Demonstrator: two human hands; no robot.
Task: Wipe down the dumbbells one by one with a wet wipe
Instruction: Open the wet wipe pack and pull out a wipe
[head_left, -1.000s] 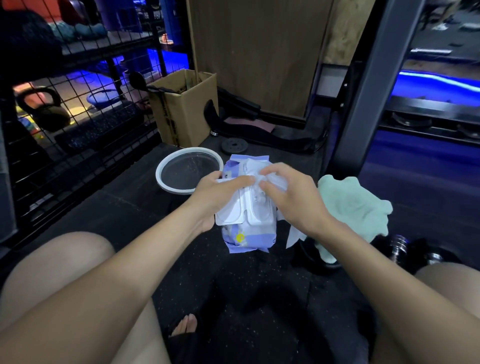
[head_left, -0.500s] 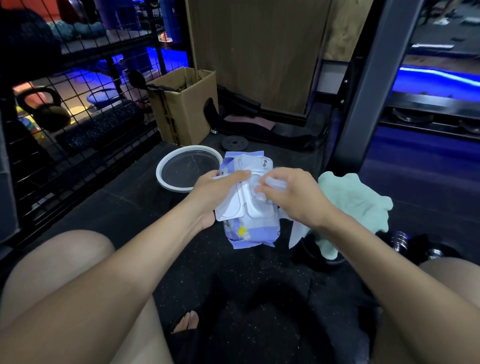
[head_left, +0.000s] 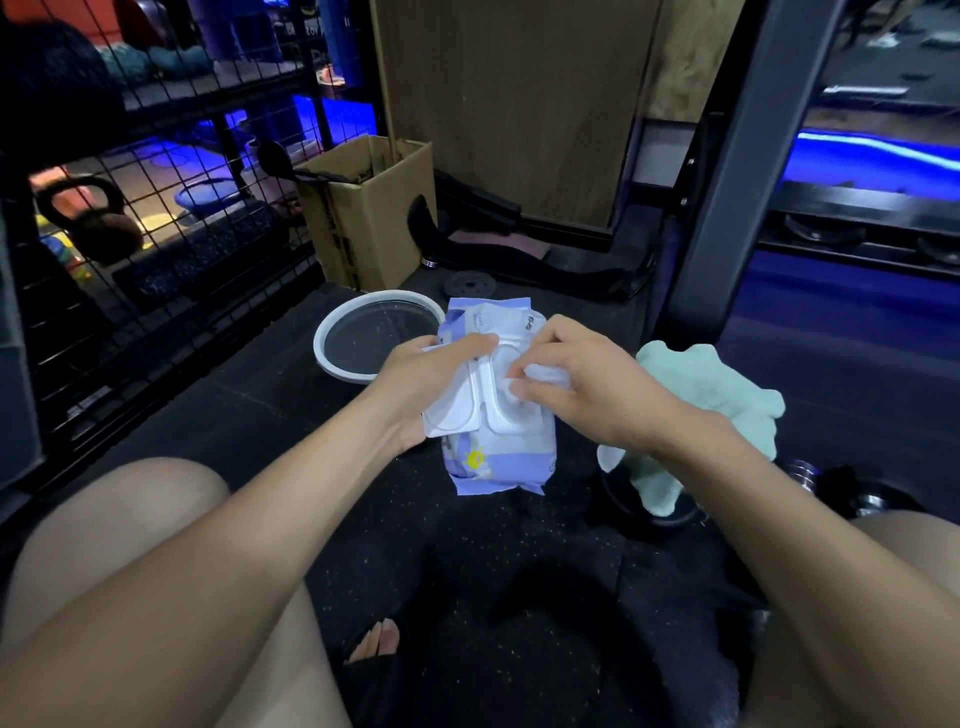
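Note:
My left hand (head_left: 423, 379) grips a purple and white pack of wet wipes (head_left: 498, 457) from its left side, holding it above the dark rubber floor. The pack's white flip lid (head_left: 457, 415) stands open. My right hand (head_left: 582, 384) pinches a white wipe (head_left: 543, 374) at the pack's opening. A dumbbell (head_left: 810, 475) with a chrome handle lies on the floor at the right, partly hidden by my right forearm and by a pale green cloth (head_left: 711, 395).
A white-rimmed round bowl (head_left: 332, 358) sits on the floor behind the pack. A cardboard box (head_left: 374, 218) stands beyond it. A wire rack (head_left: 156, 208) with a kettlebell (head_left: 88, 218) lines the left. A dark steel post (head_left: 727, 208) rises at the right. My bare knees frame the bottom.
My right hand's fingers have shifted from the top of the pack to its opening and now pinch a wipe. The pack has stayed almost in the same place.

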